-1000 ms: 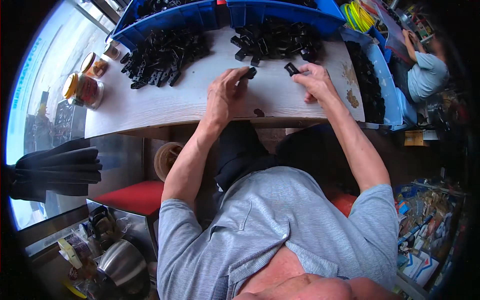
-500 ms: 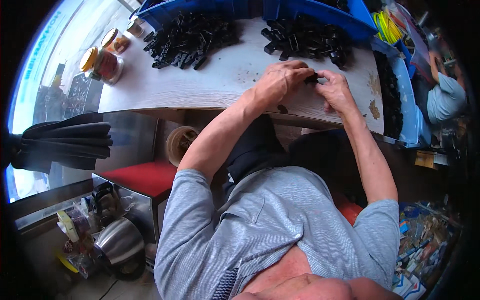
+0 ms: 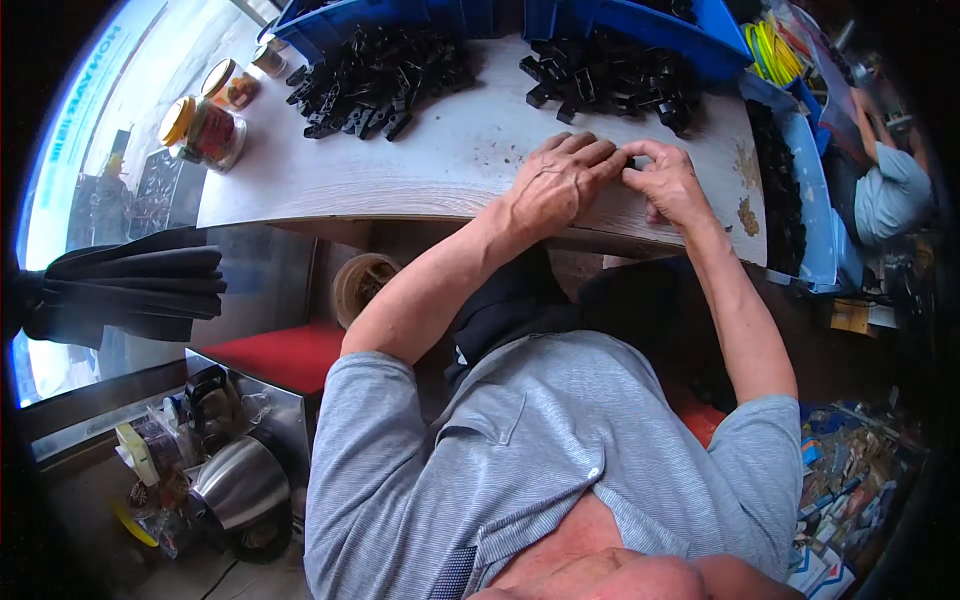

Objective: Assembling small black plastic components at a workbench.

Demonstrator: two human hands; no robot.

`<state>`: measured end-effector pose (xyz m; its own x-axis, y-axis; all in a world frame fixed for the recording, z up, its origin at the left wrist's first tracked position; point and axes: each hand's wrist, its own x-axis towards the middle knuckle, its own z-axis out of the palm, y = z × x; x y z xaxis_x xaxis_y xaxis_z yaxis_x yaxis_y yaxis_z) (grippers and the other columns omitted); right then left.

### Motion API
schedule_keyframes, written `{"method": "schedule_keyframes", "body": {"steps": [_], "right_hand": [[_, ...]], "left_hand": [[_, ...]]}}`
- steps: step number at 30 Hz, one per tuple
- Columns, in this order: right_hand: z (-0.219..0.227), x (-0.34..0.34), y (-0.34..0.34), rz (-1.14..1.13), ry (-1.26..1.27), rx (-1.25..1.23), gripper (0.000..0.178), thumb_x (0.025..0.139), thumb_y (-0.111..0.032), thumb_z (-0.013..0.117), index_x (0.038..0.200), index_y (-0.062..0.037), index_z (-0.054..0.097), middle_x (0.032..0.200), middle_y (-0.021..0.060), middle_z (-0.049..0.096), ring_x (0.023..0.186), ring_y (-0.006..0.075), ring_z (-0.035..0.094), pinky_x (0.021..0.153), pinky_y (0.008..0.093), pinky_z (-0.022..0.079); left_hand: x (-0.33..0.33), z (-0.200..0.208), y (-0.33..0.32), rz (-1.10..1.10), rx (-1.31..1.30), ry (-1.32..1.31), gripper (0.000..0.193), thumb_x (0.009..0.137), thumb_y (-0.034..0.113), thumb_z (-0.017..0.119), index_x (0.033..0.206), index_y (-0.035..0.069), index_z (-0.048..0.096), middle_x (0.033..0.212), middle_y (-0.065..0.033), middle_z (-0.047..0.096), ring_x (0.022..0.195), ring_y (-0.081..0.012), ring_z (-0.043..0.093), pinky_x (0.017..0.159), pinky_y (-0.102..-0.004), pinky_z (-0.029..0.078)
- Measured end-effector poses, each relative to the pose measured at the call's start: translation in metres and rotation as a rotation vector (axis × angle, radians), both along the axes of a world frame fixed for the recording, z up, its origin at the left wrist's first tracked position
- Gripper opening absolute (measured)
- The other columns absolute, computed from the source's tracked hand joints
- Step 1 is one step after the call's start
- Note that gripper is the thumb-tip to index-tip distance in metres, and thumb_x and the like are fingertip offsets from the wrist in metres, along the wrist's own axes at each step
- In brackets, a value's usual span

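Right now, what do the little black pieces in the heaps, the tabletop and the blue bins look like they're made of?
The black pieces look like moulded plastic: uniform matt black, blocky identical shapes, though too small to be sure. The tabletop seems to be pale wood or wood-look laminate, with faint grain lines and a thin edge. The blue bins look like rigid plastic, with an even glossy colour and rounded rims.

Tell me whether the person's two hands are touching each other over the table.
Touching. The head view shows the fingertips of the left hand meeting those of the right hand around a small black part, with no gap between them.
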<state>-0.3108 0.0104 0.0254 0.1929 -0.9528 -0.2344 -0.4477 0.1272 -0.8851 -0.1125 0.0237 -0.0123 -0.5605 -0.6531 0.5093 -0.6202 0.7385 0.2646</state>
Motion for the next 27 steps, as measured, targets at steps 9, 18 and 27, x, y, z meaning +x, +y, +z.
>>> {"method": "schedule_keyframes", "body": {"steps": [9,18,27], "right_hand": [[0.010,-0.028,0.003,-0.215,-0.114,0.123,0.038,0.081,-0.018,0.079,0.113,-0.0037,0.064,0.063,0.0012,0.058,0.039,0.0091,0.050,0.036,0.0281,0.047],[0.013,-0.131,-0.039,-0.838,-0.279,-0.182,0.043,0.081,-0.022,0.081,0.118,-0.0074,0.065,0.055,-0.0015,0.048,0.051,0.0133,0.056,0.054,0.0337,0.059],[0.006,-0.048,-0.031,-0.381,-0.266,-0.073,0.050,0.082,-0.019,0.079,0.126,-0.0055,0.060,0.056,-0.0004,0.049,0.045,0.0113,0.054,0.048,0.0324,0.057]], "left_hand": [[0.114,0.008,0.003,0.809,-0.193,0.020,0.038,0.083,0.011,0.069,0.121,0.011,0.065,0.121,-0.0098,0.066,0.111,-0.0324,0.060,0.093,-0.0425,0.051],[0.152,-0.010,0.006,0.747,-0.105,0.019,0.036,0.083,0.005,0.065,0.119,0.011,0.068,0.119,-0.0086,0.067,0.107,-0.0315,0.064,0.091,-0.0406,0.052],[0.132,-0.014,-0.007,0.530,-0.043,0.166,0.035,0.079,-0.001,0.062,0.112,0.008,0.069,0.103,-0.0115,0.071,0.099,-0.0315,0.066,0.089,-0.0412,0.052]]}}
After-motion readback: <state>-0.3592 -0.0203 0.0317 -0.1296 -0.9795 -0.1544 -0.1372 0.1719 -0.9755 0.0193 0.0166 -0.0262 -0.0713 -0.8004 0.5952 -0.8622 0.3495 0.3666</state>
